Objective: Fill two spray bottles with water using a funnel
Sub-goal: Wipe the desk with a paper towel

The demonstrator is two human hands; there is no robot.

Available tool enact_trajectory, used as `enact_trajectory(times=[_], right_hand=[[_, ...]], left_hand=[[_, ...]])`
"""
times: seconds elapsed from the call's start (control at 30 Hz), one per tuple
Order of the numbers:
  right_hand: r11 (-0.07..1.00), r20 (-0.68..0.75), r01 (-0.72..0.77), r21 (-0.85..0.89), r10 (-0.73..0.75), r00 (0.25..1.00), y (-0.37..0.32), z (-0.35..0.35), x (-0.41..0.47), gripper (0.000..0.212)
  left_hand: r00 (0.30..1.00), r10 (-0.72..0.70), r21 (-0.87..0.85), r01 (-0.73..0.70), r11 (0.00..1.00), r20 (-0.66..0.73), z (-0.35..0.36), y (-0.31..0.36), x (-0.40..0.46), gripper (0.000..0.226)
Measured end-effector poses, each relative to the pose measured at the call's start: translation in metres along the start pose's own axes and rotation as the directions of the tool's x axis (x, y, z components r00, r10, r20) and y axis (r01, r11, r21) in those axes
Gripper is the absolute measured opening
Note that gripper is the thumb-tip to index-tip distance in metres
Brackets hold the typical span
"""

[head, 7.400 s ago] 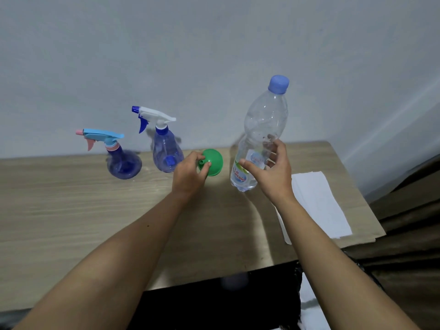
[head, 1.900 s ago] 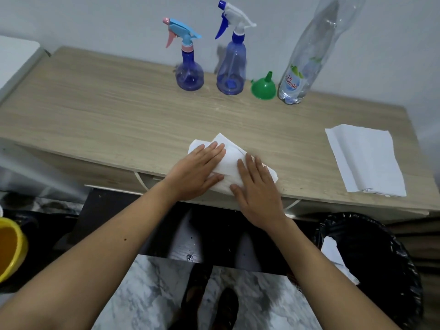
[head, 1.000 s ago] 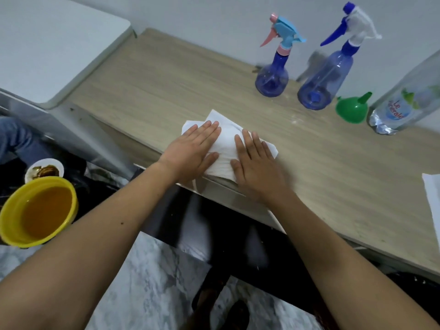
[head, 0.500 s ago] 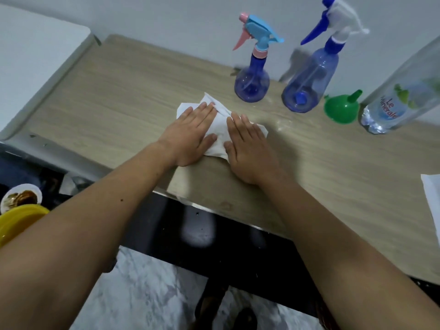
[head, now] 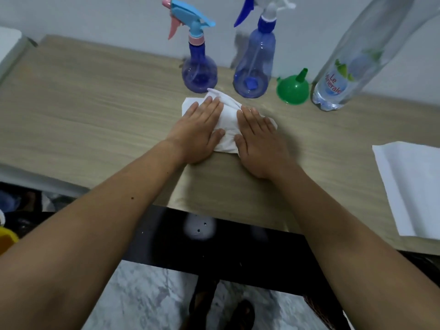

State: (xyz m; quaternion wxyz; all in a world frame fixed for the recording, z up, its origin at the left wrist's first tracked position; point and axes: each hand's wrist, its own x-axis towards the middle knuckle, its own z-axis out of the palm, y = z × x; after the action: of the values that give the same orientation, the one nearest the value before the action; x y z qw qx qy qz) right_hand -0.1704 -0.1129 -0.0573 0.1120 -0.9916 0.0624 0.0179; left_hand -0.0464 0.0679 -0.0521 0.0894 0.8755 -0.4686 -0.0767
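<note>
White tissue [head: 227, 120]: pinned flat on the wooden table [head: 95, 110] under our palms.
Left hand [head: 198, 132]: spread flat, grasping nothing.
Right hand [head: 259, 141]: likewise.
Behind: round spray bottle [head: 199, 67], tall spray bottle [head: 253, 70], green funnel [head: 292, 88], water bottle [head: 345, 67].

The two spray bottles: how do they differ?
The left bottle has a round, squat body; the right bottle is taller and cone-shaped. The left bottle's head is light blue with a pink trigger; the right's is white with a dark blue trigger. Both are translucent blue, upright, heads screwed on, standing at the back of the table.
</note>
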Motion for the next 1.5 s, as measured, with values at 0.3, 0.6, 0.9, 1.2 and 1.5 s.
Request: enact_trajectory(times=[0.3,0.6,0.9,1.2,1.5], right_hand=[[0.997,-0.021,-0.071,0.000,0.071,0.997,0.056,-0.005,-0.060,0.072],[0.990,-0.043,-0.139,-0.015,0.138,0.989,0.094,-0.011,-0.138,0.072],[0.979,-0.043,-0.205,0.008,0.205,0.978,0.104,-0.007,-0.214,0.072],[0.974,-0.043,-0.222,0.036,0.223,0.974,0.099,-0.001,-0.264,0.069],[0.919,-0.194,-0.209,0.333,0.283,0.939,0.089,-0.012,-0.295,0.043]], left_hand=[[0.995,0.079,-0.007,-0.079,0.997,-0.054,0.023,0.073,0.017,0.080],[0.989,0.144,-0.013,-0.145,0.989,-0.033,0.048,0.146,0.017,0.084],[0.982,0.183,-0.037,-0.185,0.982,-0.046,0.067,0.211,-0.015,0.082],[0.969,0.240,-0.062,-0.244,0.968,-0.057,0.087,0.247,-0.050,0.077],[0.966,0.202,-0.283,-0.241,0.929,-0.159,0.087,0.250,-0.075,0.046]])
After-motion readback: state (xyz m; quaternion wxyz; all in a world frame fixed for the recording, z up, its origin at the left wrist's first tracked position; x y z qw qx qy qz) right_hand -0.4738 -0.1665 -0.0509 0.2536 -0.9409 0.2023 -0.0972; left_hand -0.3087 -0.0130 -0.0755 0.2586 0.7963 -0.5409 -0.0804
